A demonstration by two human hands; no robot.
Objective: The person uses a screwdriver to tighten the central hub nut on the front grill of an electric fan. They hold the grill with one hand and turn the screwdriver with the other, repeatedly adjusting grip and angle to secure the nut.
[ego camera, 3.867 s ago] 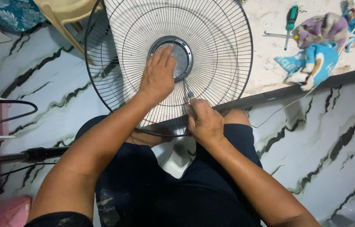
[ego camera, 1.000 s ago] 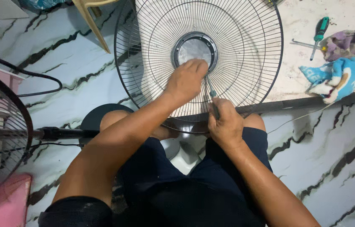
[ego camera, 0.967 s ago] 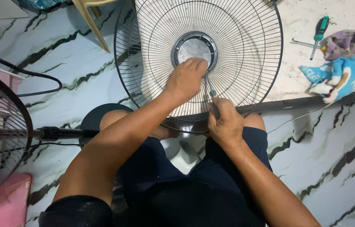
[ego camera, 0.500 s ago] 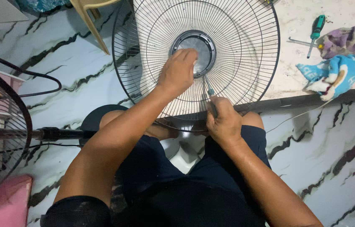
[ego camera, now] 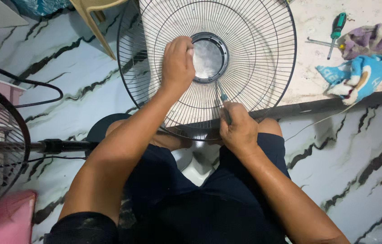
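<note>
A person seated on the marbled floor [ego camera: 358,171] steadies a round wire fan guard [ego camera: 254,81] upright against the knees, the left hand [ego camera: 178,63] with its fingers together pressed flat at nine o'clock of the silver hub [ego camera: 209,56]. The right hand [ego camera: 240,131], fingers clamped on a screwdriver [ego camera: 224,100], works at the hub's five o'clock. Doing this well likely calls for keeping the tip square and the guard braced.

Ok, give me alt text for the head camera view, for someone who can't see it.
A seated person's left hand rests on a round wire fan guard beside its shiny centre disc, while the right hand holds a screwdriver tipped toward that disc. A green-handled screwdriver and rags lie on the floor at right.
</note>
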